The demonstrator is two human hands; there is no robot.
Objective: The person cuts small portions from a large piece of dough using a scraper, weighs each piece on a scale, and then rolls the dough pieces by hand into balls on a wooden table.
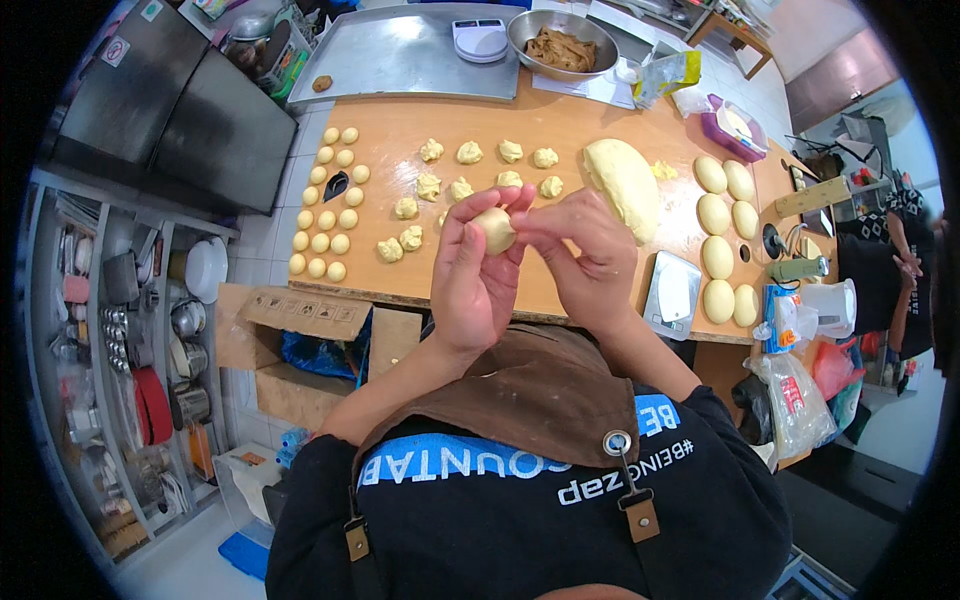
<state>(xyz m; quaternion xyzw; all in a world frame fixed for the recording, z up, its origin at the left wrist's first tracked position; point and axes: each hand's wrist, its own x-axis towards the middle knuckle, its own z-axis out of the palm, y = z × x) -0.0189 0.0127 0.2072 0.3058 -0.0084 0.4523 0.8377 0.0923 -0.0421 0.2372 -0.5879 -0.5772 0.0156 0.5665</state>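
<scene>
Above the near edge of the wooden table [380,220], my left hand [475,290] cups a small round dough ball [495,231] in its curled fingers. My right hand [585,255] pinches at the right side of that same ball with thumb and fingertips. Rough dough pieces [470,152] lie in loose rows just beyond my hands. A large slab of dough [625,185] rests to the right of them. Smooth small balls [348,219] stand in columns at the table's left, and larger smooth dough rounds [714,214] sit at the right.
A digital scale [672,290] stands at the near right edge. At the back are a metal tray [400,60], a white scale [480,40] and a steel bowl of brown filling [562,50]. An open cardboard box [300,390] is below the left edge. Another person [895,260] stands far right.
</scene>
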